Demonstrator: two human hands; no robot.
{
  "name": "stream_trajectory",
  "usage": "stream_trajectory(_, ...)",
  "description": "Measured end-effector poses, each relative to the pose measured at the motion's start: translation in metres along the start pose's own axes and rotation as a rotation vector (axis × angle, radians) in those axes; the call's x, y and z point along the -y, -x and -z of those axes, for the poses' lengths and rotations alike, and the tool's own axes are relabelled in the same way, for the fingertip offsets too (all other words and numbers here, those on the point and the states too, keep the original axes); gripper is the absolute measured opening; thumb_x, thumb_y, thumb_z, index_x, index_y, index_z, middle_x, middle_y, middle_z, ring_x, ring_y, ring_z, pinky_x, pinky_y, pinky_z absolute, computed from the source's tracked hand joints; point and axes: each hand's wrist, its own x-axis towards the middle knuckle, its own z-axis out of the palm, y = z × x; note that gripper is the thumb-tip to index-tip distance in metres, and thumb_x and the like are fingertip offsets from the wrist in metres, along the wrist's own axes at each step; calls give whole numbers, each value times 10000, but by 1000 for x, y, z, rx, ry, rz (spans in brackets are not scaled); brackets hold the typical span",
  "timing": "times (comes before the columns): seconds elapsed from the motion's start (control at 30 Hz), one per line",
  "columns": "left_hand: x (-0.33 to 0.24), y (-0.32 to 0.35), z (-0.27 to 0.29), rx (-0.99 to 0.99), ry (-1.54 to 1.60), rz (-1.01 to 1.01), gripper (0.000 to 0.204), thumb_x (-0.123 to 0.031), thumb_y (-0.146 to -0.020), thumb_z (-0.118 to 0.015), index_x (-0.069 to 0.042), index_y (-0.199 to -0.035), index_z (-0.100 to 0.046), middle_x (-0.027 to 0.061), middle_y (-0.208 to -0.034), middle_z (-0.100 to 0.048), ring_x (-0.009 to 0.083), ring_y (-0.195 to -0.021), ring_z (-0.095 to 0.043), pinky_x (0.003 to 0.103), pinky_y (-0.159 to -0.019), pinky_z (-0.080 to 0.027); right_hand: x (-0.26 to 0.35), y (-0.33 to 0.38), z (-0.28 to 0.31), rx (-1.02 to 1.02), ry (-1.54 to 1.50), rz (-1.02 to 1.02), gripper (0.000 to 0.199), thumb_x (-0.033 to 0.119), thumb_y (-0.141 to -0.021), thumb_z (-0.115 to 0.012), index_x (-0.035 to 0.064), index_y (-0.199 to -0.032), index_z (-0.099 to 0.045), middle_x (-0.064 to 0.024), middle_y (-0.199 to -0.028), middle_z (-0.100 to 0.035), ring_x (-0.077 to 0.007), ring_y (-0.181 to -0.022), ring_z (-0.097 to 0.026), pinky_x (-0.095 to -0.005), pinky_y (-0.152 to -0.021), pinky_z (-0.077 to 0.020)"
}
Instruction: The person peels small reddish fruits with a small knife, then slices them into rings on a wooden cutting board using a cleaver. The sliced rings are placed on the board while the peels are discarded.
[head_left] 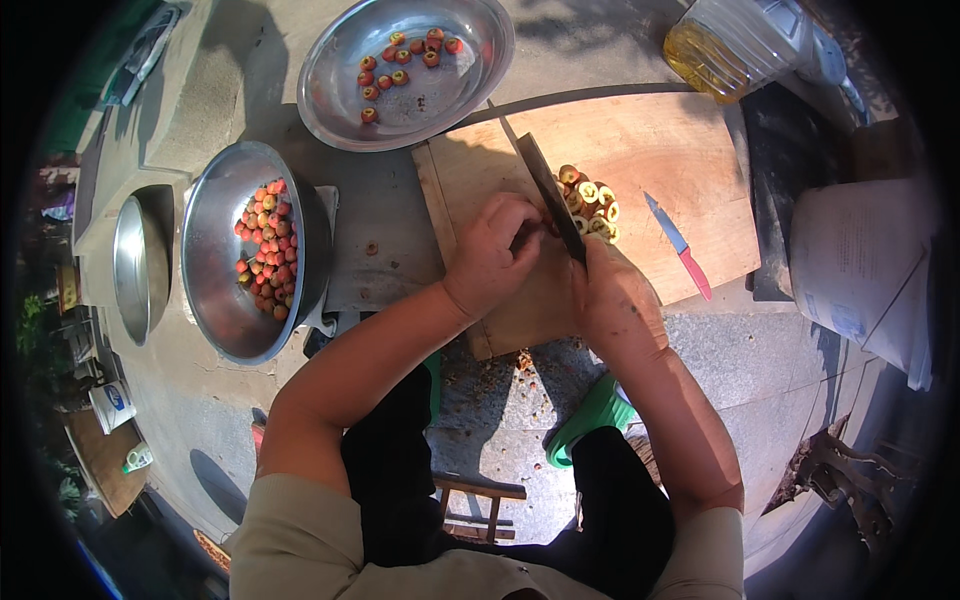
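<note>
A wooden cutting board (680,150) lies in front of me. My right hand (620,310) is wrapped round the handle of a dark-bladed cleaver (549,185), whose blade points away and slightly left. Just left of the blade, my left hand (492,255) has its fingers curled together. Something small and dark red may be at its fingertips, but the fingers mostly hide it. Right against the blade's other side sits a pile of cut small red fruits (600,203), several showing pale, hollow ring faces. A small knife (672,235) with a red handle rests farther right on the board.
At left stands a deep metal bowl (215,290) of whole red fruits. A wide metal basin (330,120) beyond the board holds more fruits. An oil jug (705,55) is at far right, above a white sack (860,260). Scraps (520,380) litter the ground by my feet.
</note>
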Motion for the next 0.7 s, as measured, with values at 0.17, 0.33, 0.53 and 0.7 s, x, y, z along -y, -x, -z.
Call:
stream_trajectory(0.17,9,-58,43,-139,-237,-101,184,10,-854,-692,-37,-1007,-600,132,-940,-613,276,-827,-660,387,-670,-544,-17,12,8,-136,-57,103,289,197,-1015,-583,-10,-1212,-543,-257,-852,-684,-466,-766,-676,-552,-671,-533)
stream_trajectory(0.33,45,-127,124,93,-1035,342,262,-148,-927,-606,-70,-1144,-728,162,-1141,-721,341,-1056,-709,465,-884,-567,-11,25,8,69,-49,70,249,193,-1001,-589,0,-1154,-552,-253,-856,-688,-463,-771,-679,-551,-673,-537)
stream_trajectory(0.53,81,-155,144,363,-1229,719,311,-155,-987,-551,-104,-1228,-741,148,-1322,-692,311,-1244,-655,448,-982,-552,-3,27,2,133,7,86,186,211,-998,-590,35,-1022,-534,-234,-825,-687,-451,-764,-685,-550,-679,-542)
stream_trajectory(0.7,108,-158,144,337,-1205,689,315,-144,-1011,-513,-80,-1217,-742,142,-1319,-693,316,-1236,-659,454,-980,-552,-6,30,1,170,59,75,189,213,-997,-593,36,-1002,-527,-222,-790,-686,-440,-750,-687,-544,-683,-545)
